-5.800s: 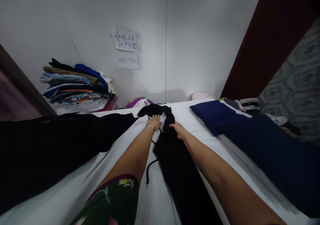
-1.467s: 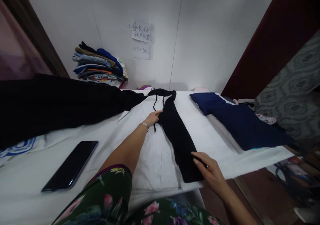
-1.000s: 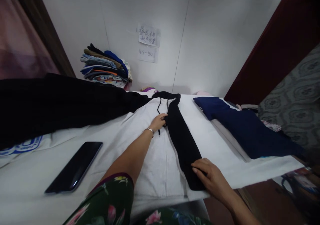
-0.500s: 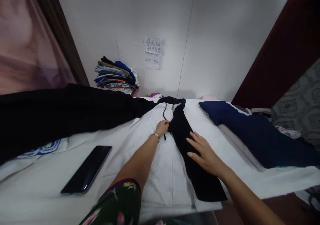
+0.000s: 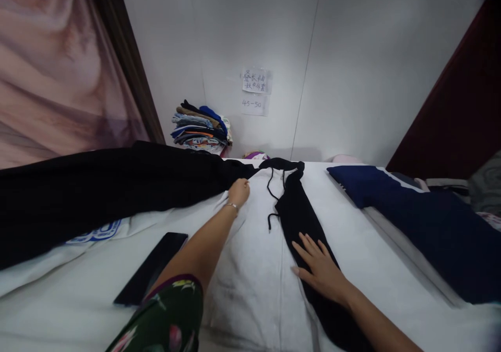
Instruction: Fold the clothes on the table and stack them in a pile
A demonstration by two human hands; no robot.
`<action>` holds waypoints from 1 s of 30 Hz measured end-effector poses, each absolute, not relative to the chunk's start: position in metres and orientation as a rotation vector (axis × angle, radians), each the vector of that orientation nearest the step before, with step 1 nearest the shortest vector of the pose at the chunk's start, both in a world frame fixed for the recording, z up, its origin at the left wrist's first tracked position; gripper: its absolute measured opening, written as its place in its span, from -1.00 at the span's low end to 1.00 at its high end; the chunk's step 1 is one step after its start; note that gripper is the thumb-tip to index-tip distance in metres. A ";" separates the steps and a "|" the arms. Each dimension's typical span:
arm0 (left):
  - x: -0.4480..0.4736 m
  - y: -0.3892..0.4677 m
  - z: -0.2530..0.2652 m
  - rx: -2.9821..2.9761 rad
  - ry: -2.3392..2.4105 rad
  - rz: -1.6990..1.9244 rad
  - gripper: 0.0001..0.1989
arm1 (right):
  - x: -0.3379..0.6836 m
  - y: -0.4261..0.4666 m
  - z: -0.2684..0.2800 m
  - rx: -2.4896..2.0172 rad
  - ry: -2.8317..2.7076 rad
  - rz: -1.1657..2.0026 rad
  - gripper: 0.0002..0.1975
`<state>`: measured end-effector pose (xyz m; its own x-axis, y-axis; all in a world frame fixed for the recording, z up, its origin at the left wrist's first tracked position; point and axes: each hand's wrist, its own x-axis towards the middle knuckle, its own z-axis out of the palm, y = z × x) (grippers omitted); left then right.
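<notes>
A white hoodie (image 5: 254, 268) with black sleeves and black drawstrings lies spread on the white table in front of me. Its right-hand black sleeve (image 5: 301, 211) is folded in along the body. My right hand (image 5: 321, 271) rests on that sleeve, palm down with the fingers spread. My left hand (image 5: 239, 192) is closed at the left shoulder, where white body and black cloth meet; its fingertips are partly hidden, and the fabric beside it is pulled into folds. Black cloth (image 5: 117, 190) stretches from there to the left edge.
A dark phone (image 5: 152, 268) lies left of my forearm, partly covered by it. Folded navy clothing (image 5: 422, 221) is stacked on the right. Against the wall stands a pile of folded clothes (image 5: 201, 127). Handwritten paper notes (image 5: 256, 88) hang above.
My left hand has moved left, from beside the drawstrings to the hoodie's left shoulder. My right hand stays on the folded sleeve, slightly lower. The camera view has shifted a little.
</notes>
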<state>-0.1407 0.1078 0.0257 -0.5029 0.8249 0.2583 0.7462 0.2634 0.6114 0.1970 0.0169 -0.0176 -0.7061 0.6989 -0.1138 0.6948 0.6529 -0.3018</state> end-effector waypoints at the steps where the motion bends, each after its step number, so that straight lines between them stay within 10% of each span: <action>1: -0.159 0.103 0.032 1.488 2.497 1.050 -0.71 | 0.197 0.017 -0.020 -1.190 -2.841 0.503 -0.32; 19: -0.299 0.077 0.099 1.487 3.086 0.252 -0.60 | 0.206 0.022 -0.048 -1.088 -2.797 0.269 -0.39; 30: -0.242 0.112 0.065 1.369 2.833 0.601 -0.58 | 0.202 0.028 -0.043 -1.271 -2.847 0.479 -0.34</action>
<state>-0.2417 0.1116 0.0654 -0.6334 0.7434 0.2147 0.7666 0.5651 0.3050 0.2019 0.0285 -0.0432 -0.6753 0.7253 -0.1341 0.7292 0.6291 -0.2692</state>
